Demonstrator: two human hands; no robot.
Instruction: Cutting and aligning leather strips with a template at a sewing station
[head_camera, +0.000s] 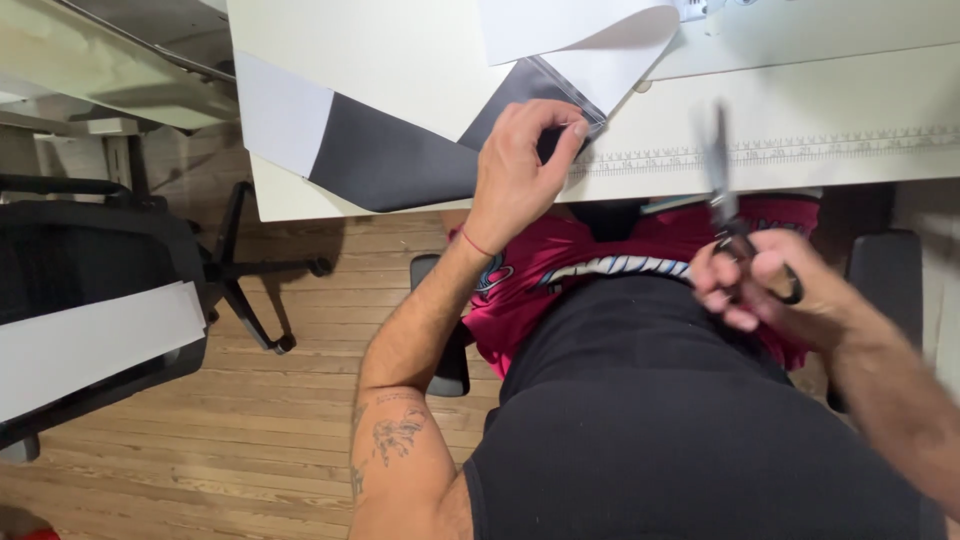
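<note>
Your white desk (400, 50) overhangs wooden floor (300, 400); left hand (520, 170) pinches the dark sheet (400, 160) at its edge, right hand (760, 285) clamps scissors (725, 200).

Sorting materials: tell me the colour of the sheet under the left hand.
Dark grey flat sheet, white on its folded-back side; head view. Left hand pinches it.

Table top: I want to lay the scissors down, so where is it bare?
Bare white table left of the curled sheet, and along the ruler markings at right. Crowded at the front, where the left hand pins the dark sheet. The right hand holds the scissors.
</note>
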